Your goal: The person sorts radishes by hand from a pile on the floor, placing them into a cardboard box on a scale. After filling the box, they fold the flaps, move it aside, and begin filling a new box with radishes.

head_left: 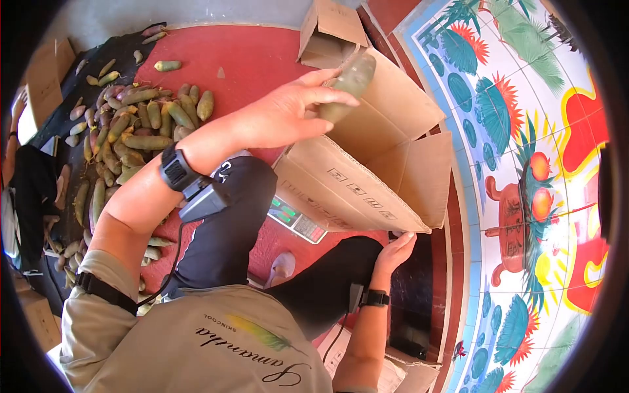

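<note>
My left hand (295, 111) is raised over an open cardboard box (367, 177) and grips a green oblong fruit (350, 85) just above the box's opening. A black watch and a wired device are strapped to that wrist. The box stands tilted on a digital scale (296, 220), whose display shows beneath its near side. My right hand (395, 252) is low by my knee, with its fingers on the bottom corner of the box's flap. My knees in black trousers lie between the two arms.
A heap of green and brownish fruits (131, 131) lies on a dark sheet and the red floor at the left. Another open cardboard box (327, 33) stands at the top. Another person (26, 190) sits at the far left edge. Painted tiles (524, 164) cover the right.
</note>
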A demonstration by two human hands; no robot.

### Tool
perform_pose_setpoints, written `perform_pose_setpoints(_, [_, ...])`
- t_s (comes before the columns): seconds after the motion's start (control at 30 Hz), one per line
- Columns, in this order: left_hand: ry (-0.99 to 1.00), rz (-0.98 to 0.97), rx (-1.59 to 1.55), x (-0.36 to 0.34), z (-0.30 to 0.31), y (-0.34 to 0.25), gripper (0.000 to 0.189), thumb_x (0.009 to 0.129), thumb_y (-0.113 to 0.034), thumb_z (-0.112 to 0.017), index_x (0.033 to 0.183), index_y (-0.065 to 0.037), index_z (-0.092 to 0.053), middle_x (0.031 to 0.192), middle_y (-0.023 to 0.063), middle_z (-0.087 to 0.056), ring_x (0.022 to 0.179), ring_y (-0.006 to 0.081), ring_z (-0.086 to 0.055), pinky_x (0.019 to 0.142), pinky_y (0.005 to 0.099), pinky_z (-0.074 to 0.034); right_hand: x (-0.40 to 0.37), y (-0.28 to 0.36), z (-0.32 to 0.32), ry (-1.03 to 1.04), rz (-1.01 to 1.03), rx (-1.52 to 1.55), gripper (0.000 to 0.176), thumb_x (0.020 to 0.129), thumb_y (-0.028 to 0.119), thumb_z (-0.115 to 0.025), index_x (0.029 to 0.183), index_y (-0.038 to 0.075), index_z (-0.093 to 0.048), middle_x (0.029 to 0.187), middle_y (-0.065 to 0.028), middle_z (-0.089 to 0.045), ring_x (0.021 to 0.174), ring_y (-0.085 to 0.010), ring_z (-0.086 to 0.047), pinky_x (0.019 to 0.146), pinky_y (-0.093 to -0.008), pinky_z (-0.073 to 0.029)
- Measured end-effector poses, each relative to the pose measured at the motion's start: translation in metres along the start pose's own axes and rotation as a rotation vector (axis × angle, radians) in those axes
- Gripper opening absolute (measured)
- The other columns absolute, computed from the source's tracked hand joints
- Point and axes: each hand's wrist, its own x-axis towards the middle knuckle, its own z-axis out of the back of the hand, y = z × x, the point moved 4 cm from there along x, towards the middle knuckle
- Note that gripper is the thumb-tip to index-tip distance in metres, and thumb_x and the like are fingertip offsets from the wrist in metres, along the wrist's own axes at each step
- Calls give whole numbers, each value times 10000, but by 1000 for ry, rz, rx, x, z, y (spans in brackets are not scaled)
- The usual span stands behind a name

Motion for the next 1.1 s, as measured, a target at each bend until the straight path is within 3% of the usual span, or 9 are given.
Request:
perform_pose_setpoints(0.07, [-73,-101,49,-1,-9,1,428,760,-4,-532,1170,-126,-511,1384,175,-240,1296,307,-218,1034,376,-220,-1,5,1,8,13,-1,392,942,251,-306,1023,-88,-485,949,-226,-550,847,-317,-524,773,-375,-403])
perform_pose_setpoints(0.13, [-101,-109,70,-13,-9,5,422,760,1,-535,1167,-106,-505,1371,146,-270,1269,283,-279,1011,378,-267,-1,14,2,17,13,33,392,941,251,-306,1024,-87,-487,949,-230,-550,847,-320,-525,773,-375,-404])
perform_pose_setpoints(0.2, [-135,-24,-83,-29,-3,17,393,768,-6,-536,1150,-97,-512,1351,119,-306,1232,243,-332,973,359,-324,-2,13,1,27,12,64,393,941,251,-306,1025,-87,-488,950,-234,-550,848,-324,-525,772,-375,-405])
perform_pose_setpoints(0.23, [-213,-61,-14,-37,1,20,351,792,-38,-521,1140,-84,-511,1322,95,-339,1182,199,-378,929,328,-364,0,9,1,30,32,44,393,940,252,-307,1027,-86,-488,950,-233,-551,850,-323,-527,773,-374,-405])
perform_pose_setpoints(0.37, [-296,128,-48,-68,3,41,317,839,-99,-481,1151,-38,-483,1293,90,-355,1145,181,-399,910,312,-365,0,5,0,5,38,-12,399,938,256,-308,1031,-87,-488,958,-236,-550,859,-330,-528,780,-375,-403])
perform_pose_setpoints(0.57, [-301,183,-253,-89,-18,68,367,863,-139,-477,1203,-11,-420,1287,97,-345,1139,181,-403,917,315,-360,1,1,-1,12,21,0,402,938,258,-309,1034,-89,-488,973,-247,-546,870,-343,-520,797,-378,-390])
perform_pose_setpoints(0.67, [-348,138,-84,-92,-17,68,365,822,-126,-529,1165,-28,-451,1220,116,-413,1078,188,-448,860,304,-393,0,6,0,-13,55,13,404,939,260,-308,1042,-89,-484,968,-243,-547,868,-334,-521,792,-373,-391])
perform_pose_setpoints(0.87, [-425,171,-193,-103,-10,77,362,816,-123,-534,1155,-22,-457,1215,119,-422,1088,199,-449,879,313,-390,-2,10,2,-63,-40,60,374,942,254,-310,947,-81,-476,876,-203,-537,779,-289,-493,751,-358,-395])
perform_pose_setpoints(1.1, [-440,145,-95,-107,-6,75,361,810,-123,-541,1146,-18,-464,1203,121,-437,1090,204,-454,882,317,-396,-1,8,4,-90,-43,49,358,942,248,-315,905,-74,-467,844,-181,-531,744,-250,-479,720,-343,-402])
